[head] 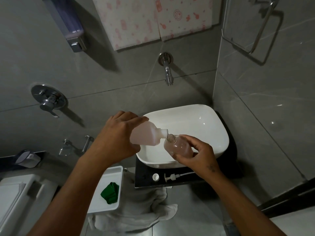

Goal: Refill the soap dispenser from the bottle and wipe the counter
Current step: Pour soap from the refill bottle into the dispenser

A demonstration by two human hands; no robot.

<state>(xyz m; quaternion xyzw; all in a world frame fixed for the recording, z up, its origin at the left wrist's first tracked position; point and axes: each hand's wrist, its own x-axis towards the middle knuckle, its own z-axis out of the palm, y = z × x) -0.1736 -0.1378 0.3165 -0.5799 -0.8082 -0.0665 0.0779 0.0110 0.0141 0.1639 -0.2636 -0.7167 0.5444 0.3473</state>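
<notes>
My left hand [117,135] grips a whitish refill bottle [148,136] of pink soap, tipped on its side with its open neck pointing right. The neck touches the mouth of a clear soap dispenser bottle [179,147], which my right hand [199,154] holds tilted over the white basin [213,120]. The dispenser holds pink liquid. On the black counter [144,181] in front of the basin lie a white cap [155,177] and the dispenser's pump head [172,177] with its tube. A green cloth [110,193] sits in a white tray [110,172].
A chrome tap [167,72] juts from the wall above the basin. A wall-mounted dispenser [68,23] hangs at upper left, with a mixer valve [48,99] below it. A toilet cistern [18,193] stands at lower left. A grey towel [144,208] hangs under the counter.
</notes>
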